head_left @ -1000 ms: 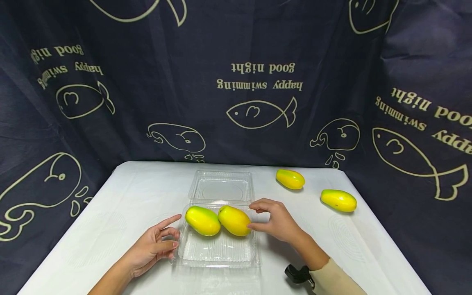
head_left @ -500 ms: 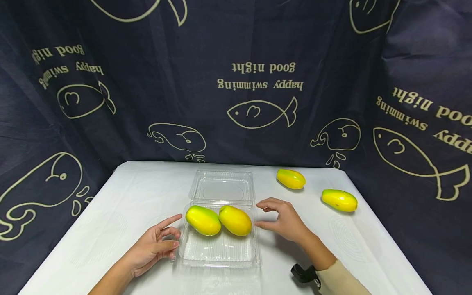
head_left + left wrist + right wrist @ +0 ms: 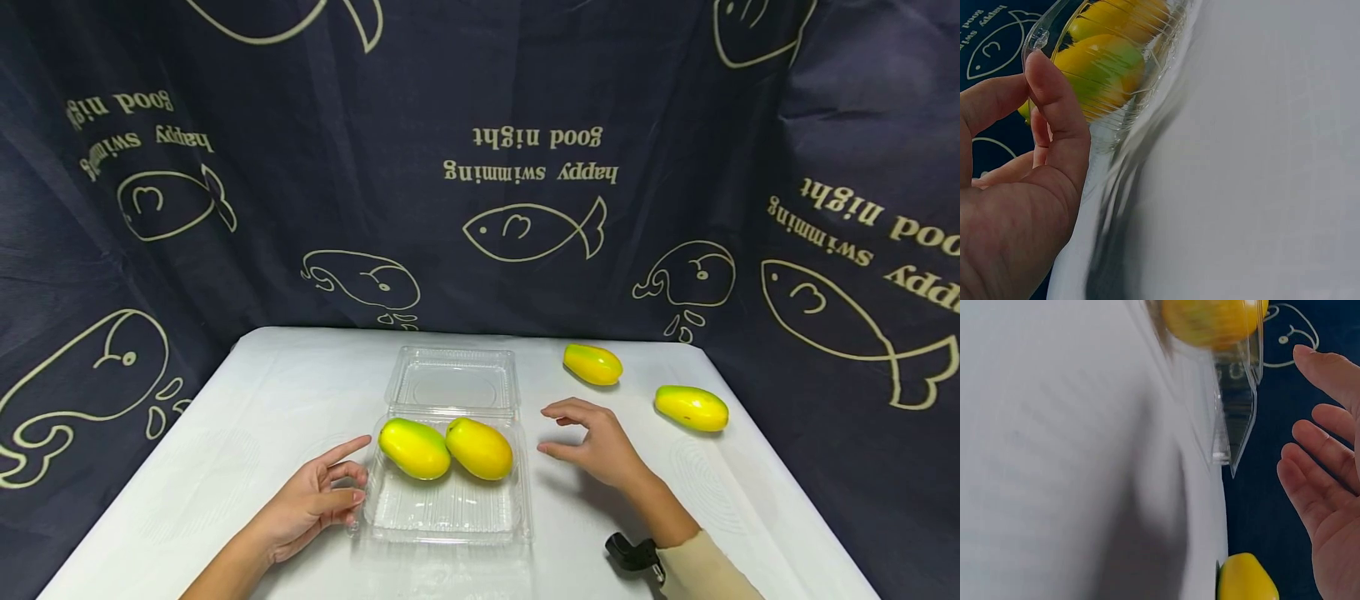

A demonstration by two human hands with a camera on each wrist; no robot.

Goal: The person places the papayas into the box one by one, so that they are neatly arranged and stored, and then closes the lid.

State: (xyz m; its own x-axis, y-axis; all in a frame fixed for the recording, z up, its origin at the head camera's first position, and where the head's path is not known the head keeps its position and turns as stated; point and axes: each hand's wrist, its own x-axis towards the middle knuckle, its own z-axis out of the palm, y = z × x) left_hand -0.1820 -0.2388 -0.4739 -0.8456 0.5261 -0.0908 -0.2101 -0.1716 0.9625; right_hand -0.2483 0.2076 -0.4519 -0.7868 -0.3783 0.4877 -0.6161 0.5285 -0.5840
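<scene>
Two yellow-green fruits, the left fruit and the right fruit, lie side by side in the far half of the clear container. Each long axis runs diagonally from far left to near right, with the tip pointing far left. The container's lid is folded back toward the far side. The left-hand grip pinches the container's left rim between thumb and finger, index finger extended. The right-hand grip is spread and holds nothing, just right of the container. On the worktop, a far fruit points far left; an outer fruit at right lies nearly left to right.
</scene>
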